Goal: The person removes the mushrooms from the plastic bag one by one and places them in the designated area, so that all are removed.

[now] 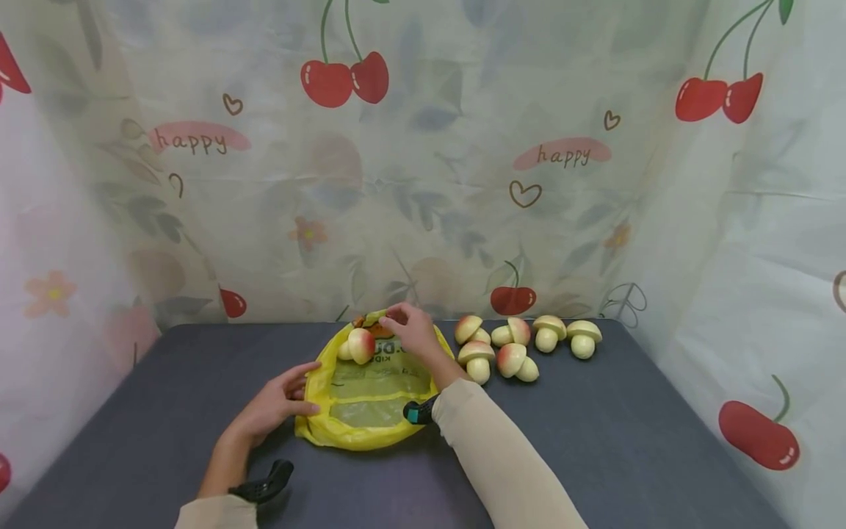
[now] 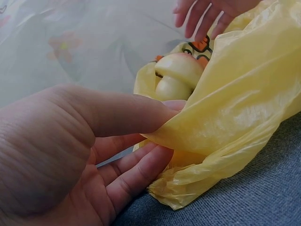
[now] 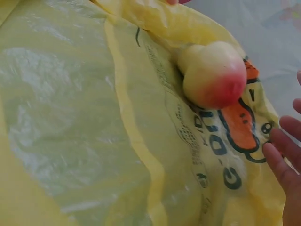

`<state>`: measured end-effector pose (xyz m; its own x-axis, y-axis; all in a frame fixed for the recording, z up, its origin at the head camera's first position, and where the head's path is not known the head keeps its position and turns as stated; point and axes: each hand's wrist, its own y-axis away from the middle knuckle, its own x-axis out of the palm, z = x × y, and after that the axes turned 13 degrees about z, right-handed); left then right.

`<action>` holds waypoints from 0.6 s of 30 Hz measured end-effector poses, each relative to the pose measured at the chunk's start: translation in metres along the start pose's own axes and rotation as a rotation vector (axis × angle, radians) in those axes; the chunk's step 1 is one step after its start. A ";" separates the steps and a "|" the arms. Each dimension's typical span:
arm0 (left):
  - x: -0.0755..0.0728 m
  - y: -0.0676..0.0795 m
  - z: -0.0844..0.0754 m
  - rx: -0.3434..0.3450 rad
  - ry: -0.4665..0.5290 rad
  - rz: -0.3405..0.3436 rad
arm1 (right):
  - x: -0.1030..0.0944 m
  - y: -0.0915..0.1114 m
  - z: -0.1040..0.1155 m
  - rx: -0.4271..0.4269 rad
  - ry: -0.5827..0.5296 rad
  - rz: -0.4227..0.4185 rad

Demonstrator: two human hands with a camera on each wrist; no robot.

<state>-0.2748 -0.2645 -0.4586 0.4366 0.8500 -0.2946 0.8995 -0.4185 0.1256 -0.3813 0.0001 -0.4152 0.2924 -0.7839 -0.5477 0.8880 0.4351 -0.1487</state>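
Note:
A yellow plastic bag (image 1: 357,437) lies on the table with its mouth spread wide. Inside its far left part rests one toy mushroom (image 1: 360,346), cream with a red-tinged cap; in the right wrist view this mushroom (image 3: 214,75) lies beside printed lettering. My left hand (image 1: 277,404) pinches the bag's left rim between thumb and fingers, as the left wrist view shows at the yellow film (image 2: 225,108). Over the bag's far side is my right hand (image 1: 416,330), its fingers loosely extended and holding nothing, near the mushroom.
Several more toy mushrooms (image 1: 477,358) stand or lie in a group to the right of the bag, near the back edge of the dark table (image 1: 595,441). Behind and at both sides hangs a patterned curtain (image 1: 429,184) with cherries and flowers.

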 end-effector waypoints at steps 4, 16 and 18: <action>0.001 -0.001 0.000 0.005 -0.024 -0.006 | 0.008 -0.001 -0.003 0.004 -0.017 0.015; -0.001 -0.002 -0.001 0.001 0.008 0.007 | 0.030 -0.004 -0.007 0.011 -0.026 0.127; -0.001 -0.001 -0.001 0.006 0.013 0.012 | 0.035 -0.004 -0.008 0.009 -0.006 0.143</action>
<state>-0.2764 -0.2646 -0.4579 0.4474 0.8491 -0.2809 0.8942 -0.4305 0.1229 -0.3780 -0.0254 -0.4402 0.4182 -0.7168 -0.5580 0.8402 0.5387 -0.0623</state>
